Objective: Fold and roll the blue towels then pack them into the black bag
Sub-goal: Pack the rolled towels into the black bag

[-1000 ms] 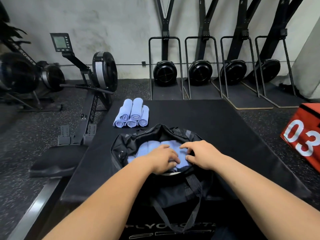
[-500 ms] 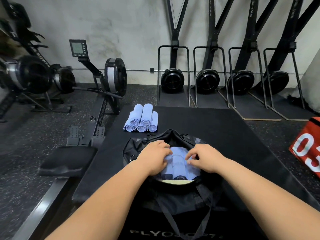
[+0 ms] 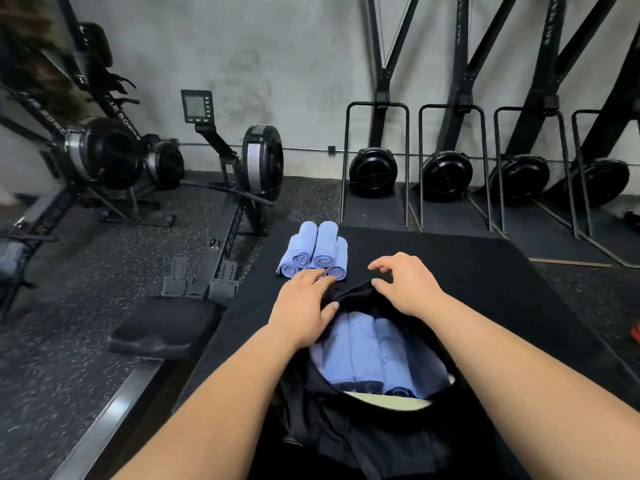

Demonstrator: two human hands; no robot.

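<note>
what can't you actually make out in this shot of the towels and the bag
Head view only:
- Stack of rolled light-blue towels: the front middle roll is covered by the left hand.
- Open black fabric bag: anything beneath the top layer of blue towels inside is hidden.
- Right hand: whether its thumb touches the bag's rim is unclear.
- Red object: cut off by right edge.

left hand (image 3: 304, 306), right hand (image 3: 406, 284), off packed towels (image 3: 367, 351)

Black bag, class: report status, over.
Left hand on far rim of black fabric bag, grip unclear; right hand hovers open. Rolled blue towels inside; towel stack beyond. Nothing blocking.
</note>
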